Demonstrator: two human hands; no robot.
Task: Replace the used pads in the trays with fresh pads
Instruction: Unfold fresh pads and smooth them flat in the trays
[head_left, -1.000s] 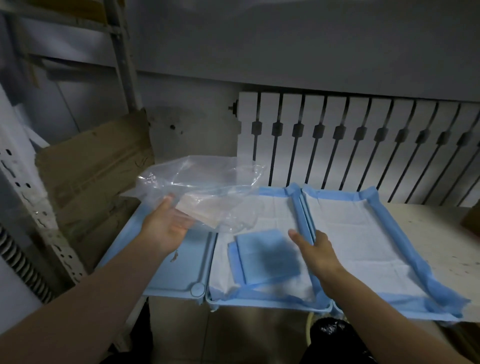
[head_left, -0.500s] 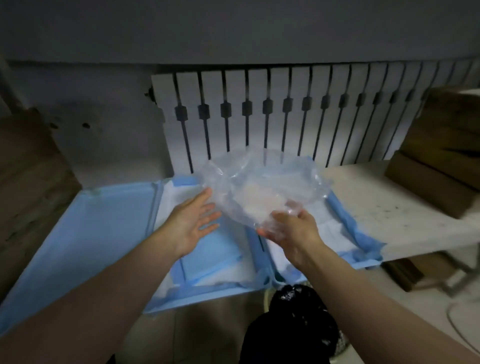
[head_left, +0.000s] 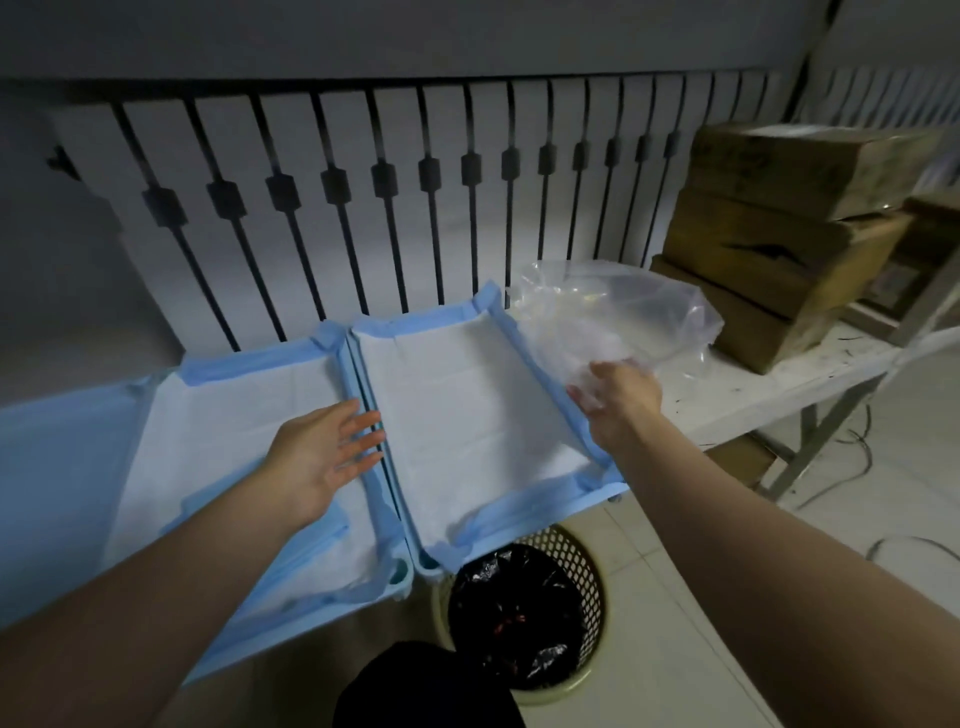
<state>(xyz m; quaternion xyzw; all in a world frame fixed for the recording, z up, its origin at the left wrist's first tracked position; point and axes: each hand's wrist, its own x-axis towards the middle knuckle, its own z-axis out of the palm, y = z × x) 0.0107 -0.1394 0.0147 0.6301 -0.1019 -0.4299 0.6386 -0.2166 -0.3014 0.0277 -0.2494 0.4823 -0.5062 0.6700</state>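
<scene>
Pad change, 3 trays: right tray (head_left: 427, 564) and middle tray (head_left: 399, 578) each lined with a clean-looking white pad, left tray (head_left: 62, 467) bare, 1 folded pad (head_left: 335, 527) waiting in the middle tray, probably for it; left hand (head_left: 322, 457) spread palm-up; right hand (head_left: 618, 400) gripping clear bag (head_left: 623, 306) above table (head_left: 753, 384).

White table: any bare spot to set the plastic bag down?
Yes: the bare strip of white table between the right tray and the cardboard boxes, by the plastic bag the right hand holds. Left of that, trays sit edge to edge; boxes fill the back right.
</scene>
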